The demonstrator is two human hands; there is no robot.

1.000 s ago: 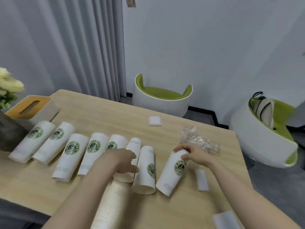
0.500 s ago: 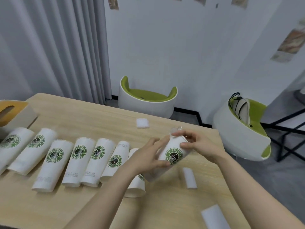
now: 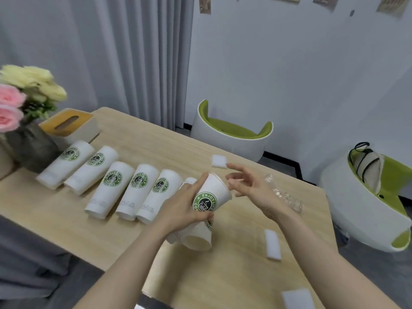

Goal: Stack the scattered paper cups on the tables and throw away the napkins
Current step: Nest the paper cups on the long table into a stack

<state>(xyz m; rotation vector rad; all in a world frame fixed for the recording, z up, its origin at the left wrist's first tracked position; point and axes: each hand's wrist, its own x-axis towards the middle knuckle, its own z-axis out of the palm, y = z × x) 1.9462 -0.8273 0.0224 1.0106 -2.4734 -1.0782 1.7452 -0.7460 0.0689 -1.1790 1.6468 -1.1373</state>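
Observation:
My left hand grips a white paper cup with a green logo, lifted above the wooden table. My right hand hovers just right of the cup's end, fingers spread and touching nothing. Several more logo cups lie on their sides in a row to the left, such as one cup; another cup lies under my left hand. White folded napkins lie at the far edge, to the right and near the front.
A vase of flowers and a tissue box stand at the table's left end. Crumpled clear plastic lies by my right wrist. Two green-and-white chairs stand beyond the table; one holds a bag.
My left hand has taken over the lifted cup. My right hand has let go of it and opened beside it. The view swung left, bringing the flowers into sight.

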